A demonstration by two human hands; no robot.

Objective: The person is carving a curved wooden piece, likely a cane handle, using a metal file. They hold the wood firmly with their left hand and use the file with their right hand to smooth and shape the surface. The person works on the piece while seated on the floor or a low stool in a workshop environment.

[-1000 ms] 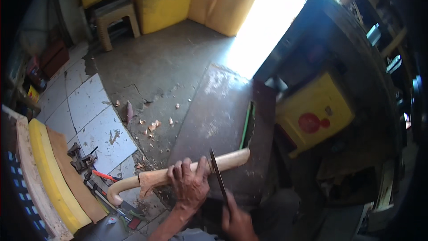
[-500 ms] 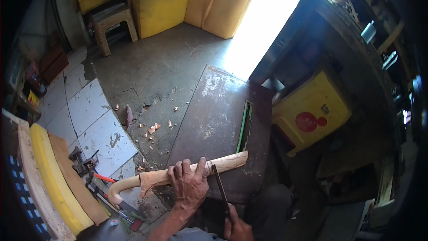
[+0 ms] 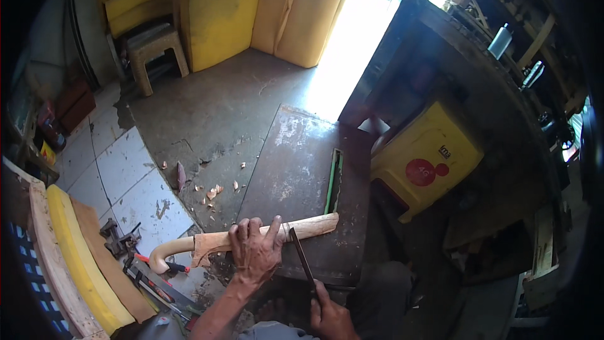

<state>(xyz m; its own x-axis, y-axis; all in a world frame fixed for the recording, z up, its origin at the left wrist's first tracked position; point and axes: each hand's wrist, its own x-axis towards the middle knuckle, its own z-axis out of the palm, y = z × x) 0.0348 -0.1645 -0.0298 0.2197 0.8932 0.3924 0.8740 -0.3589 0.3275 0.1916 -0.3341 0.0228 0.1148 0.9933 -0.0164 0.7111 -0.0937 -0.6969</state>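
Note:
A long pale wooden knife sheath (image 3: 318, 225) lies across the near end of a low dark bench top (image 3: 251, 208). At its left end, a smooth hooked wooden handle (image 3: 165, 254) sticks out of a wider, reddish collar. My left hand (image 3: 255, 255) is closed over the middle of the sheath. The fingers lie along its far side, next to a thin band round the wood. In my right hand (image 3: 333, 320) is a narrow, flat dark metal tool (image 3: 302, 258), perhaps a file or blade. Its far end touches the sheath just right of my left hand.
A green strip (image 3: 330, 182) shows in a slot in the bench top. Wood shavings (image 3: 214, 192) litter the floor. Hand tools (image 3: 160, 286) and a small clamp-like device (image 3: 119, 237) lie at left. A yellow plastic stool (image 3: 428, 157) rests tilted at right; a brown stool (image 3: 157, 50) stands at the back.
The whole view has shifted a little, so the bench and stools sit lower and further left. My left hand keeps its hold; the tool remains against the sheath at nearly the same spot.

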